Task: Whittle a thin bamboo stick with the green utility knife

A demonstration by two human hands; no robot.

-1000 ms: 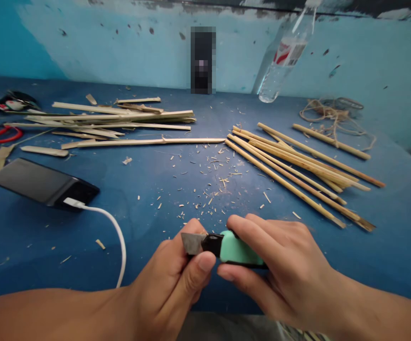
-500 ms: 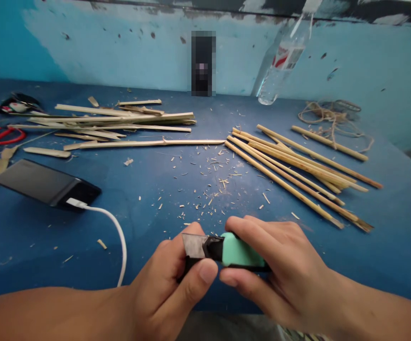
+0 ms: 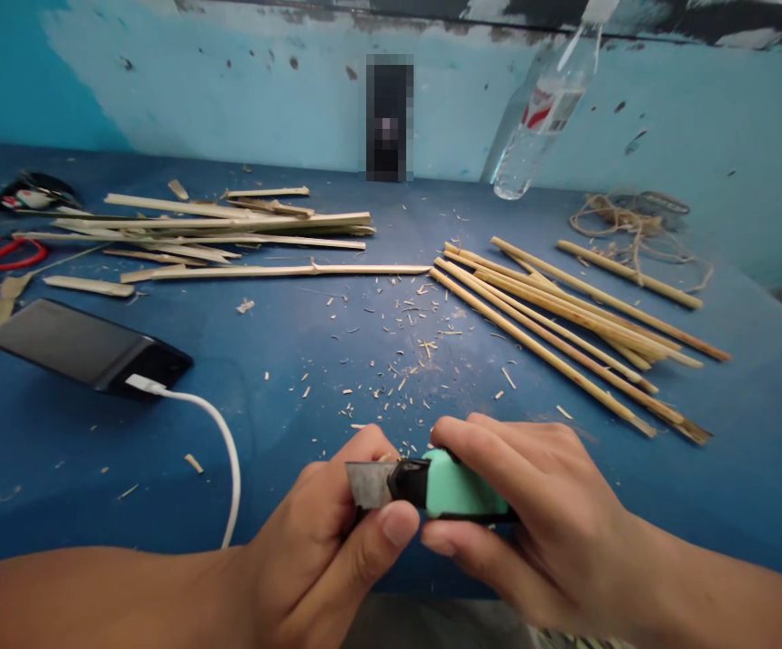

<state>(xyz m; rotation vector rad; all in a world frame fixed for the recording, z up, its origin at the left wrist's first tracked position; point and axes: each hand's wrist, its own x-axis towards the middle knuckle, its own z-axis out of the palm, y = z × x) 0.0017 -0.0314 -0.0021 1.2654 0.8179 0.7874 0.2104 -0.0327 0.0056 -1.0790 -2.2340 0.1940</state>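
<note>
A utility knife with a mint-green and black handle is gripped in my right hand, fingers over its top and thumb below. Its short, wide blade points left and lies over the fingers of my left hand. That hand is closed, thumb lying just under the blade; a dark thing shows between thumb and fingers, mostly hidden, and I cannot make out what it is. Small pale shavings are scattered on the blue table beyond both hands.
Peeled round sticks lie fanned at right, with tangled twine behind. Split strips are heaped at left, near red-handled scissors. A phone with a white cable is propped at left. A plastic bottle leans against the wall.
The knife's blade has turned a little and sits slightly lower across my left hand. A small pale bit now shows behind the blade. Both hands keep nearly the same place.
</note>
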